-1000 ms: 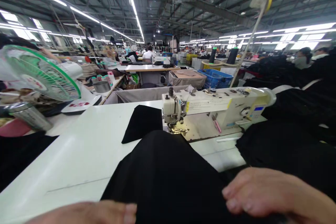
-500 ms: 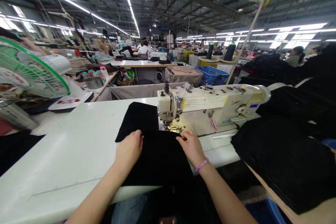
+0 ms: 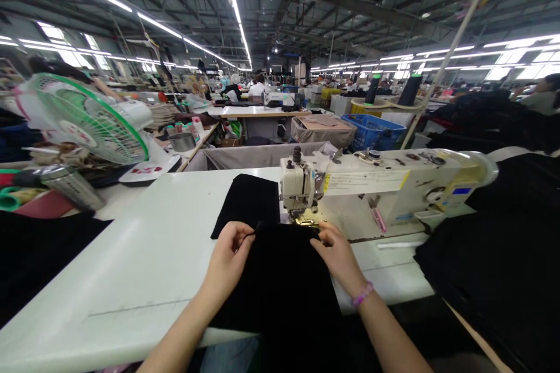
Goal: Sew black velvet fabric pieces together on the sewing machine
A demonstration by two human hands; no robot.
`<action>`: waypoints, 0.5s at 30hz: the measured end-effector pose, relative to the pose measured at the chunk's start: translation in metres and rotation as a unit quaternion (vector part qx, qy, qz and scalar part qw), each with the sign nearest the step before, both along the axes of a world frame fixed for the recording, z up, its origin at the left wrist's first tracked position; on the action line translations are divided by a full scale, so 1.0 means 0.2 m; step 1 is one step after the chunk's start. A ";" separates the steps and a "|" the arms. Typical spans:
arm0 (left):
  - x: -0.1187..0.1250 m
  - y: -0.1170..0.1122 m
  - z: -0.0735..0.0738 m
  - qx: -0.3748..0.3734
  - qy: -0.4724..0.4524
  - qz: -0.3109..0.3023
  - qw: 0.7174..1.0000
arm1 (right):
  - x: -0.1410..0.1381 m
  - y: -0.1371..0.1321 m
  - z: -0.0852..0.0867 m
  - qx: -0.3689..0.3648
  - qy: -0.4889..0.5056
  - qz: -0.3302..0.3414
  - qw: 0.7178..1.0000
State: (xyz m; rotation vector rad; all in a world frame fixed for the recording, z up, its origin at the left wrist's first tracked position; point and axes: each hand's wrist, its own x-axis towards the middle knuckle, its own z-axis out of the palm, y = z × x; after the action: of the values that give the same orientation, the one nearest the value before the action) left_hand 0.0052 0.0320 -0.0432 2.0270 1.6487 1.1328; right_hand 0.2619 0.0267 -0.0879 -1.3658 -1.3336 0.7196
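A black fabric piece [image 3: 289, 280] lies over the front edge of the white sewing table and hangs toward my lap. My left hand [image 3: 234, 247] pinches its far left corner between thumb and fingers. At the far right corner, my right hand [image 3: 335, 250], with a pink beaded bracelet at the wrist, pinches the cloth too. The far edge between my hands lies just in front of the sewing machine [image 3: 301, 183], close to its needle area. A second black fabric piece [image 3: 249, 201] lies flat beyond my left hand, left of the machine head.
Pink-handled snips [image 3: 377, 215] lean against the machine body. A pile of black fabric [image 3: 494, 268] is at the right. A green-rimmed fan [image 3: 91, 122] and a metal flask [image 3: 72, 186] stand at the left. A blue crate [image 3: 376, 131] is behind the machine.
The view has turned left, so everything sits farther right. My left thumb and fingers now show pinching the cloth's corner. Both hands still hold the far edge near the machine.
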 end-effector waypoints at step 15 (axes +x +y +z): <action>0.05 -0.25 0.21 -0.054 -0.413 0.034 0.909 | 0.04 -0.25 0.14 -0.015 0.216 -0.079 0.973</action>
State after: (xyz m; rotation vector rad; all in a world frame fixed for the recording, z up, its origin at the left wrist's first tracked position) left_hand 0.0162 -0.0172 -0.0011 1.1410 1.2812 1.5780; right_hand 0.2708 -0.0237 -0.0594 -1.2336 -0.8628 0.8719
